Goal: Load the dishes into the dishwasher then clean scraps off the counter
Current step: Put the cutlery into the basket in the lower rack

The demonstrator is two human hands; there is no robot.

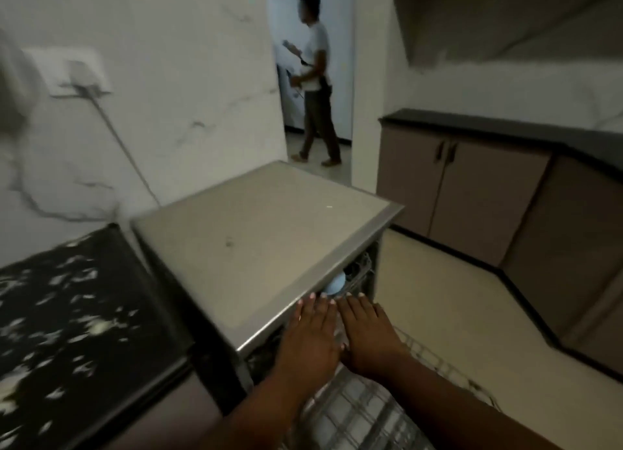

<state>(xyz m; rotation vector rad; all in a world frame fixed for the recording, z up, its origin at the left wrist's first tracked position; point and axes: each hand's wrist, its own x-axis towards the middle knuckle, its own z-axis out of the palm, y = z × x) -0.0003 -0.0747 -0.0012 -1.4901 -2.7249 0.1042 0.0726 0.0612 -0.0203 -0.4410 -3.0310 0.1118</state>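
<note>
White marble-veined walls (pixel 175 78) and pale floor tiles frame a dim kitchen, where a second person (pixel 315 78) stands in the far doorway and brown base cabinets (pixel 472 186) under a dark worktop run along the right. Nearer, the black speckled counter (pixel 67 321) fills the lower left, strewn with pale scraps that the blur makes hard to identify. Just beside it stands the dishwasher (pixel 256 234), its flat steel top bare but for a small mark, its front open. From that opening the wire rack (pixel 364 412) is pulled out towards the camera; it looks stiff and springy, light in itself, likely to roll on its runners, and best taken by its front rim or pushed flat and evenly so it does not rattle whatever it carries. Deeper inside, under the steel lip, sits a pale blue dish (pixel 335 286), probably ceramic or hard plastic, smooth, perhaps wet and slippery, and breakable if knocked against the wires; its rim would be the place to grasp. Both hands hover side by side over the rack at the mouth of the machine: the left hand (pixel 312 338) and the right hand (pixel 367 335) lie palm down with fingers straight and close together, gripping nothing; whether they actually touch the rack beneath I cannot tell.
</note>
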